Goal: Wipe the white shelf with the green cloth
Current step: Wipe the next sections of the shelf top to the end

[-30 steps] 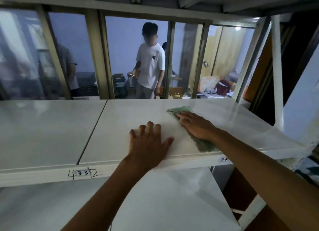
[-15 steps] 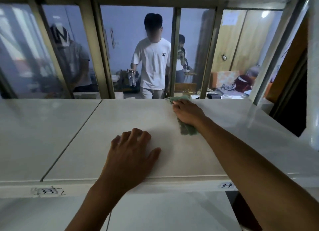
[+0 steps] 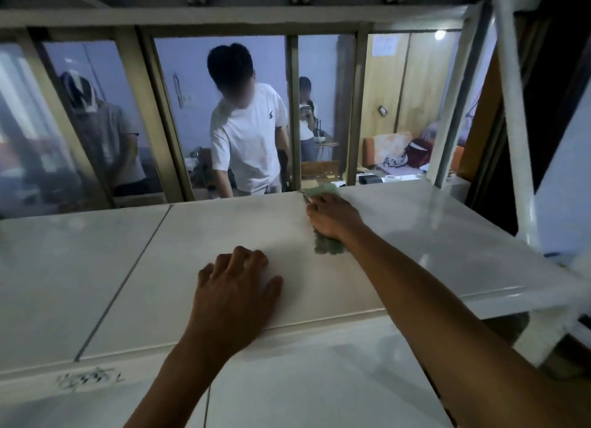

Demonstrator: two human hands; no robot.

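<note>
Pressing the green cloth (image 3: pixel 329 248) flat at the white shelf's (image 3: pixel 447 235) far edge, frame centre-right, the right hand (image 3: pixel 332 218) leads; left hand (image 3: pixel 235 295) rests empty, fingers curled, nearer.

White shelf (image 3: pixel 198 267) runs the full width, two glossy panels meeting at a dark seam left of centre. Green cloth (image 3: pixel 329 247) lies crumpled at the far edge of the right panel, pinned flat under the right hand (image 3: pixel 332 218). Left hand (image 3: pixel 235 295) rests palm down at the near edge, fingers slightly curled. Scribbled marking (image 3: pixel 88 379) on the front lip, near-left.
</note>
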